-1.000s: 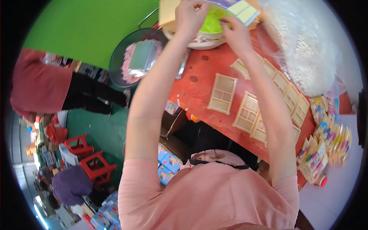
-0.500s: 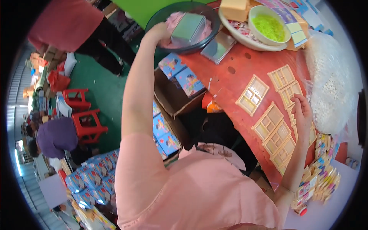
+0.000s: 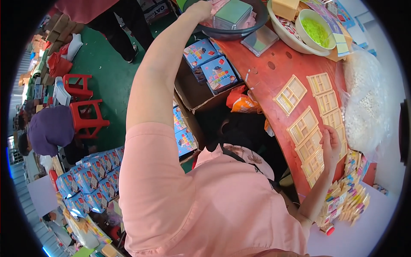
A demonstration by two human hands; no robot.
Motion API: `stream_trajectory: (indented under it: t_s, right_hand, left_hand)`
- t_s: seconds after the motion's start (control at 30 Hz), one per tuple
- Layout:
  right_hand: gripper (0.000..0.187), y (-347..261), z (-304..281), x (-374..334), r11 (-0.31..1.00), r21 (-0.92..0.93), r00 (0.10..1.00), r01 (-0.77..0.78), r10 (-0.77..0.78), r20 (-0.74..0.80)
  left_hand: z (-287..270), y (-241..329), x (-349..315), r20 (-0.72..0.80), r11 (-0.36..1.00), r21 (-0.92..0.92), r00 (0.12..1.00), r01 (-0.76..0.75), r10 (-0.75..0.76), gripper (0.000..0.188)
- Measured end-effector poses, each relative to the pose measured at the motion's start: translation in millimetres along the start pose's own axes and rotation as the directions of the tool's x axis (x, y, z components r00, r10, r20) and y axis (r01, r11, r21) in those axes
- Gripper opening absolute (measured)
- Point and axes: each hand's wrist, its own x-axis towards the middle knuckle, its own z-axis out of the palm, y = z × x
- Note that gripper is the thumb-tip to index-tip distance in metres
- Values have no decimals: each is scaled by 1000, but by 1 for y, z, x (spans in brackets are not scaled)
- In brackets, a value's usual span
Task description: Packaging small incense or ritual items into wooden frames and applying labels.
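Observation:
My left hand [image 3: 201, 11] reaches over the rim of a dark basin [image 3: 222, 34] at the top edge. Its fingers dip among pale pink pieces [image 3: 217, 6] and are mostly hidden. Beside it in the basin stands a clear plastic box [image 3: 233, 15] with a green face. My right hand [image 3: 330, 145] hovers at or just above a column of cream compartment trays [image 3: 329, 103], its fingers curled closed; whatever they hold, if anything, is hidden. Left of it lies another row of such trays [image 3: 305, 128], with a single tray [image 3: 291, 95] farther up the red table [image 3: 274, 81].
A white basin [image 3: 295, 45] carries a bowl of bright green shreds [image 3: 314, 30]. A flat clear case [image 3: 260, 40] lies nearby. A bag of white bits [image 3: 368, 98] borders the table's right. Blue boxes [image 3: 218, 73] fill a carton below; red stools [image 3: 87, 118] stand left.
The view has shifted, so the basin sits higher and farther right. My left hand stays at the basin's pink pieces. My right hand has come nearer along the tray column, fingers more curled.

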Motion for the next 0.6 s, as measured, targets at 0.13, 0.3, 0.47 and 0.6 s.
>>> stream_trajectory:
  t_s: [0.13, 0.3, 0.47, 0.6]
  right_hand:
    - [23, 4, -10, -18, 1000, 3, 999, -27, 27, -36]
    - [23, 6, -9, -31, 1000, -14, 999, -6, 6, -53]
    - [23, -9, 12, -35, 999, 16, 999, 36, -35, -11]
    - [24, -3, 22, -32, 998, 35, 998, 43, -44, 36]
  left_hand:
    - [-17, -7, 0, -173, 988, -142, 981, 59, -84, 22]
    - [-54, 1, -21, -103, 472, -878, 932, 79, -348, 12]
    - [-67, -21, -54, 12, -157, -986, 920, -54, -392, 18]
    - [-68, 45, -58, -162, -463, -785, 858, -411, -487, 23]
